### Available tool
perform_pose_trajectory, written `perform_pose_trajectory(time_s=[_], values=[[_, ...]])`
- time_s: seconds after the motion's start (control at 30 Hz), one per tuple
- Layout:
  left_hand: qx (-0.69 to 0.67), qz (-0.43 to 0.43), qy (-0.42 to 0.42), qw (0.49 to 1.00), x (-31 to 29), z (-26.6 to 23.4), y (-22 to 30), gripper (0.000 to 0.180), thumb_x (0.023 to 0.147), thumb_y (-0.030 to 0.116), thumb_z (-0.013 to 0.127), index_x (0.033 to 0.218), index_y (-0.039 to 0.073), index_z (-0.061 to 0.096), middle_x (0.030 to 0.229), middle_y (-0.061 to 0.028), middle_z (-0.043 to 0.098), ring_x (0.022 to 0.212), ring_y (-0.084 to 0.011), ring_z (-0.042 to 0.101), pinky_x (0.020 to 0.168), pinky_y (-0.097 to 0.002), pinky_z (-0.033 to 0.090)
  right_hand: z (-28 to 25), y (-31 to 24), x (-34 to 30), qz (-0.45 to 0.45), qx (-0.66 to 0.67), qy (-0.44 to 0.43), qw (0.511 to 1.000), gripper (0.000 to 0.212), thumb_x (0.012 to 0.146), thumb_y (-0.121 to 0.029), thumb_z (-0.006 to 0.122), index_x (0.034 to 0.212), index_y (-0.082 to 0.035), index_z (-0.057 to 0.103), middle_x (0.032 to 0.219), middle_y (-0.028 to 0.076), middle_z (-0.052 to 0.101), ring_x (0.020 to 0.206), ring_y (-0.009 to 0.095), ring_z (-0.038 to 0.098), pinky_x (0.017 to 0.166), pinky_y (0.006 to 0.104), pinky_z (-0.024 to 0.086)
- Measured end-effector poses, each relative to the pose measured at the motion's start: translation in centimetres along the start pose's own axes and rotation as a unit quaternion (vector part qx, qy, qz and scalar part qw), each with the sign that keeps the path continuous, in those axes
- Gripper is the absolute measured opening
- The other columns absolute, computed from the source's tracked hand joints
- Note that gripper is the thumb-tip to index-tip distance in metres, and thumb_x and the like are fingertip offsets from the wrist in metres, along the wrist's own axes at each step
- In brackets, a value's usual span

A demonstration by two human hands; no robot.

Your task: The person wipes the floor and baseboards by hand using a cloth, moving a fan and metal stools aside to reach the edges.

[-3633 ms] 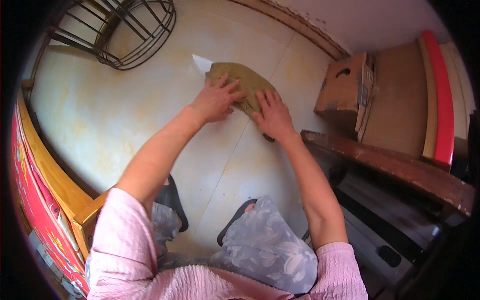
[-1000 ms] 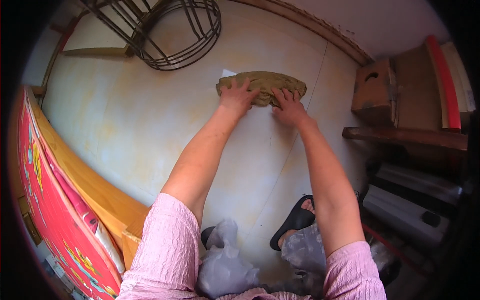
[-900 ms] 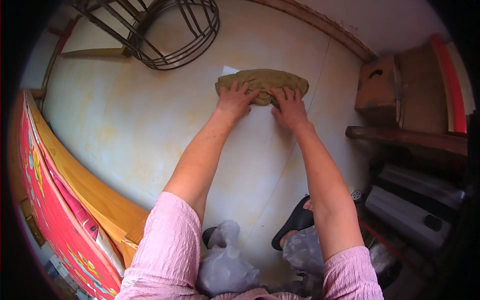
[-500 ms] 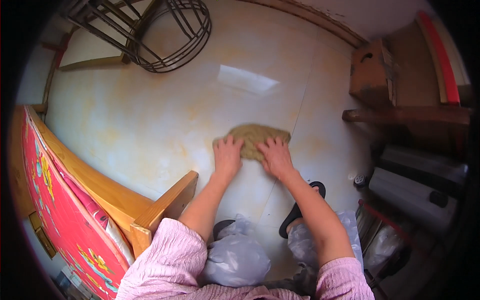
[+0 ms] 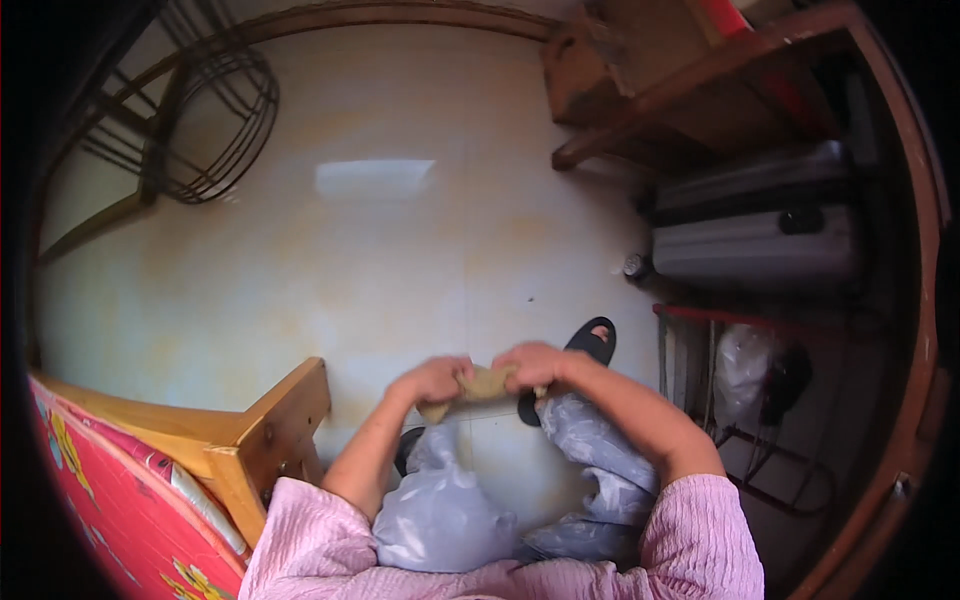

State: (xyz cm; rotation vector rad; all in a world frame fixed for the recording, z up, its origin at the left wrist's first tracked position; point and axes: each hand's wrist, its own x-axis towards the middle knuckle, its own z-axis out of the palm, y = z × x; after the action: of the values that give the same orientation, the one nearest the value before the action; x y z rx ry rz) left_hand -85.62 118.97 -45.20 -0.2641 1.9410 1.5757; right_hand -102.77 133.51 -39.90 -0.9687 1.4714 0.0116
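Observation:
An olive-brown cloth (image 5: 488, 383) is bunched between my two hands, just in front of my feet. My left hand (image 5: 437, 380) is closed around its left end, and a flap hangs below the fingers. At the other end, my right hand (image 5: 530, 365) grips the cloth with bent fingers. Both hands are slightly blurred. Whether the cloth touches the tiled floor (image 5: 390, 270) cannot be told. Close to my right hand is a black slipper (image 5: 592, 343) on my foot.
A wooden bed frame (image 5: 285, 410) with red flowered bedding (image 5: 110, 500) stands at left. Far left is a round metal rack (image 5: 225, 130). Along the right are a grey suitcase (image 5: 755, 245), a wooden shelf (image 5: 700, 75) and a cardboard box (image 5: 580, 75).
Both hands have drawn back toward my body with the cloth. Spread flat on the floor before, the cloth is now gathered up in my grip. The view has turned to the right.

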Motion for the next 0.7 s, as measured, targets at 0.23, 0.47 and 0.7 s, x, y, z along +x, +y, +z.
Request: perform_pose_trajectory(time_s=[0.23, 0.47, 0.7], values=[[0.137, 0.158, 0.271, 0.94, 7.6, -9.5, 10.7, 0.019, 0.08, 0.005, 0.051, 0.098, 0.009, 0.051, 0.087, -0.0135, 0.059, 0.079, -0.027, 0.059, 0.067, -0.0392, 0.046, -10.5, 5.6, -3.8, -0.043, -0.069, 0.423, 0.903, 0.045, 0.069, -0.014, 0.058, 0.114, -0.011, 0.058, 0.112, 0.015, 0.058, 0.105, 0.033, 0.053, 0.089, 0.0373, 0.044], [0.413, 0.095, 0.298, 0.855, 13.3, -4.5, 5.9, 0.042, 0.079, 0.01, 0.053, 0.12, 0.019, 0.051, 0.11, -0.0103, 0.055, 0.1, -0.036, 0.052, 0.079, -0.0416, 0.048, -2.8, 10.5, 4.0, 0.05, -0.148, 0.491, 0.857, 0.071, 0.065, 0.009, 0.05, 0.132, -0.015, 0.043, 0.138, 0.016, 0.034, 0.131, 0.04, 0.025, 0.1, 0.0438, 0.036], [0.468, 0.071, 0.11, 0.874, 7.2, 6.5, 1.4, 0.052, 0.081, 0.017, 0.053, 0.132, 0.022, 0.039, 0.108, -0.0122, 0.052, 0.09, -0.0318, 0.056, 0.068, -0.0388, 0.051, 13.2, 3.5, 2.6, 0.171, -0.139, 0.501, 0.837, 0.076, 0.064, 0.001, 0.062, 0.136, -0.008, 0.039, 0.143, 0.022, 0.026, 0.133, 0.042, 0.021, 0.104, 0.0463, 0.029]])
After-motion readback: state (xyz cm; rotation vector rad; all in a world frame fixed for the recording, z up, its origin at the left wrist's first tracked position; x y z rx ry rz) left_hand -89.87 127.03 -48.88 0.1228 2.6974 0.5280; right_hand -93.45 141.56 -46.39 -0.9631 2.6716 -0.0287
